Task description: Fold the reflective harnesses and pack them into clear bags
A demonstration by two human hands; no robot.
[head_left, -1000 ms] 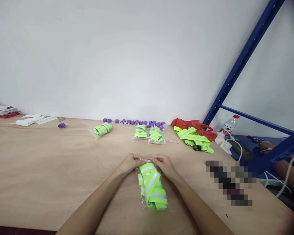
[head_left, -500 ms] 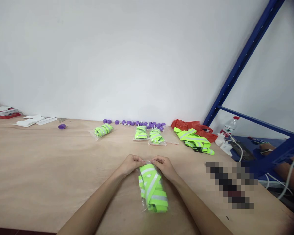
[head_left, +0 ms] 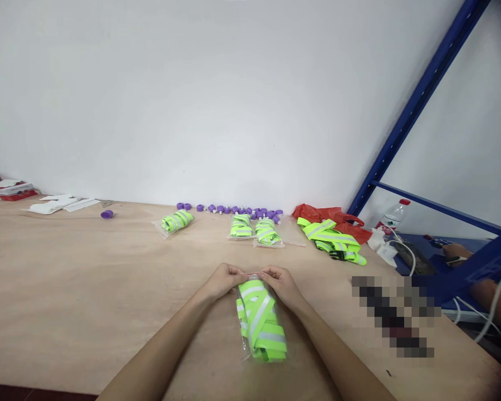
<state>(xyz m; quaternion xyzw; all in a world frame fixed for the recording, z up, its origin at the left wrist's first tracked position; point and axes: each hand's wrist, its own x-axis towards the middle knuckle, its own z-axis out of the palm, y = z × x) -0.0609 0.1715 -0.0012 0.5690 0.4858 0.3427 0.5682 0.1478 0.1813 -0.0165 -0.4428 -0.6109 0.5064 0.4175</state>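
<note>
A clear zip bag lies in front of me, its top edge with a red line pointing away from me. Inside it is a folded neon-yellow reflective strap with silver stripes. My left hand pinches the left part of the bag's top edge between thumb and fingers. On the right part of that edge, my right hand pinches in the same way, close to the left. Both hands are closed on the bag, and the bag's body rests between my forearms.
Bagged reflective straps lie farther back, near several purple caps. Loose reflective straps sit by a red plastic bag. A blue metal frame, a bottle and another person's arm are at the right. White papers lie left.
Both hands keep their pinch at the bag's top edge, almost unmoved. The background has shifted very slightly in view.
</note>
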